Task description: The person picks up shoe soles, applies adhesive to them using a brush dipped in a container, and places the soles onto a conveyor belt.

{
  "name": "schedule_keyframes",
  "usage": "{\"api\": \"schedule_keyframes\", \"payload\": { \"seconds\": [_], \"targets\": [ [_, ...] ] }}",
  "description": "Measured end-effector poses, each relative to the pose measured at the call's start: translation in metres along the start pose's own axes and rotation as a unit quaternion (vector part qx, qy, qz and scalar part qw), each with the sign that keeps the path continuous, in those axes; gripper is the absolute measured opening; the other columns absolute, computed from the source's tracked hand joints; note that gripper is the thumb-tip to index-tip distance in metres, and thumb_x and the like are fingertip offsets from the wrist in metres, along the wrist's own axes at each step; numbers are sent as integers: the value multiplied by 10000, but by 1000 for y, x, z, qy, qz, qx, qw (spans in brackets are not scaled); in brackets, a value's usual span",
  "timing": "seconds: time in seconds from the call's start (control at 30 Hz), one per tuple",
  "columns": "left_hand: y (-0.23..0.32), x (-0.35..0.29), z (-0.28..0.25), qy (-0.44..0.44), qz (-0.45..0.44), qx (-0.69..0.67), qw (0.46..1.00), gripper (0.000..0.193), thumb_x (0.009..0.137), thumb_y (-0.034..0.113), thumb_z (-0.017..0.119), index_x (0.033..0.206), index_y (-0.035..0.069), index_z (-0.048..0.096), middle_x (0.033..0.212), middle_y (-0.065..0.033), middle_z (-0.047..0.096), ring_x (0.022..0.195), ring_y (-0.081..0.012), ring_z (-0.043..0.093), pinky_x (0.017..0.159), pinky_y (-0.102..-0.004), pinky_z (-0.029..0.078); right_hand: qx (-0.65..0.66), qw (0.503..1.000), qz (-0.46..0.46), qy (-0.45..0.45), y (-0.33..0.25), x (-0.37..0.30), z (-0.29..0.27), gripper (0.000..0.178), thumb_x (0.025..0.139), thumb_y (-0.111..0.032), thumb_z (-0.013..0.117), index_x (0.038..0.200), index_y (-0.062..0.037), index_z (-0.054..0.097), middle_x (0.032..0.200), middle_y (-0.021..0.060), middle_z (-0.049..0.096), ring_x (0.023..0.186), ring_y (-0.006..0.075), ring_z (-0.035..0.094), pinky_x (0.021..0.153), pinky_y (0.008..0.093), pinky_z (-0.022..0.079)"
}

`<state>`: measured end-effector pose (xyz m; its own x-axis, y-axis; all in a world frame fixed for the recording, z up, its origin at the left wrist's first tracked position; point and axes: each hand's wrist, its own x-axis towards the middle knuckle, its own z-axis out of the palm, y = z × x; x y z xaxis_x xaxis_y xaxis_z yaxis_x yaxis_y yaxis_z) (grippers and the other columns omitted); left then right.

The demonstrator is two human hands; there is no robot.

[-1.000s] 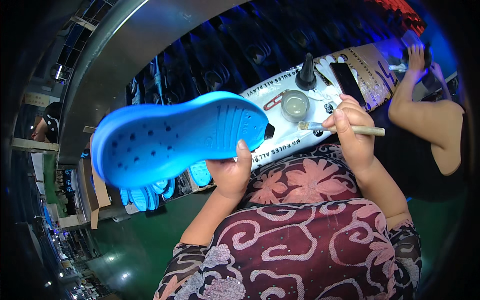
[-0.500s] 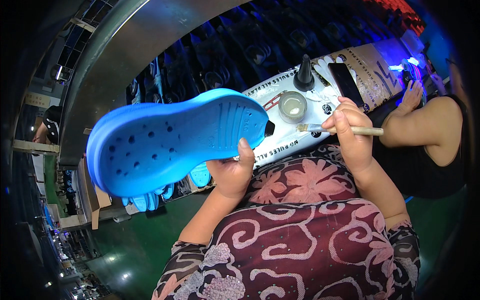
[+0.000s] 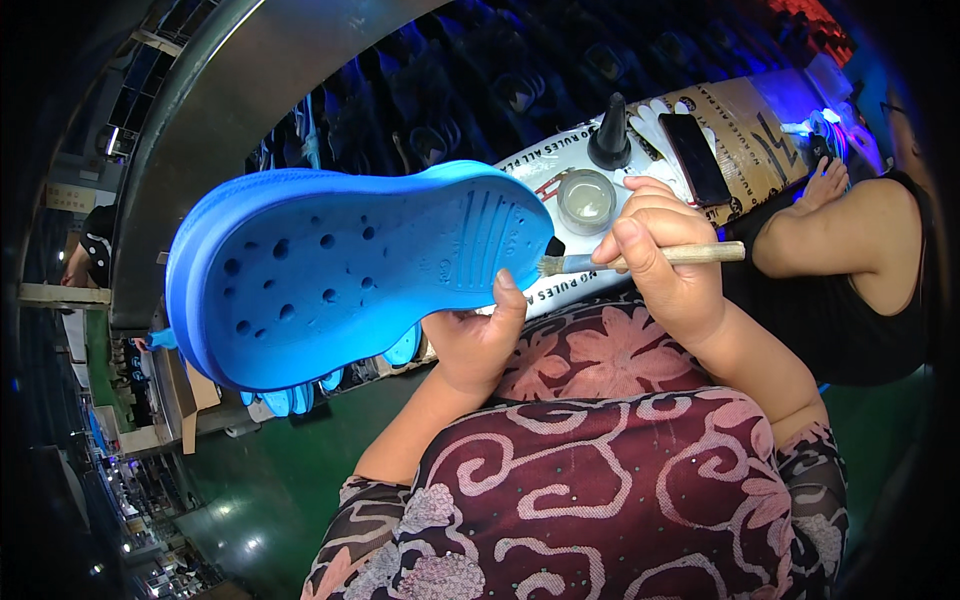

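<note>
My left hand grips a blue foam shoe sole near its narrower end, thumb on the inner face and the other fingers hidden beneath. Round holes dot the sole's wide end, and ridges cross the narrower one. A flat paintbrush with a wooden handle is pinched in my right hand. Its bristles are right by the sole's narrow end; whether they touch, I cannot tell. Just beyond the brush stands a small glass jar holding cloudy pale liquid.
Behind the jar are a black cone-shaped bottle, white gloves and a phone on a printed white covering. A dark conveyor runs along the far side under a metal hood. Another person sits at the right.
My right hand has moved left, bringing the brush from beside the jar to the sole's narrow end. The sole has shifted slightly and tilted a little in my left hand.
</note>
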<state>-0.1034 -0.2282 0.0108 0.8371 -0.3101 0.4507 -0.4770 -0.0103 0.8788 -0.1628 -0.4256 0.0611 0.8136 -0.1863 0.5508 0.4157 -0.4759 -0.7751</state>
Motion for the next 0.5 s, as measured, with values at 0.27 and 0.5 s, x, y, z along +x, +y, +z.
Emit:
{"api": "schedule_keyframes", "payload": {
  "seconds": [0.27,0.5],
  "targets": [
    [1,8,3,67,42,-30,996,338,804,12,653,1100,-47,501,1025,-142,596,881,-197,606,799,-310,490,72,996,55,29,4,-7,-4,305,926,-117,537,649,-35,635,588,31,587,600,173,528,835,343,419],
    [4,17,1,42,-59,-72,995,457,812,4,637,1205,-47,409,1119,-162,546,993,-213,575,891,-336,459,163,965,165,121,18,-13,-26,423,983,-251,491,693,17,642,637,63,598,569,95,515,571,233,417]
  ]
}}
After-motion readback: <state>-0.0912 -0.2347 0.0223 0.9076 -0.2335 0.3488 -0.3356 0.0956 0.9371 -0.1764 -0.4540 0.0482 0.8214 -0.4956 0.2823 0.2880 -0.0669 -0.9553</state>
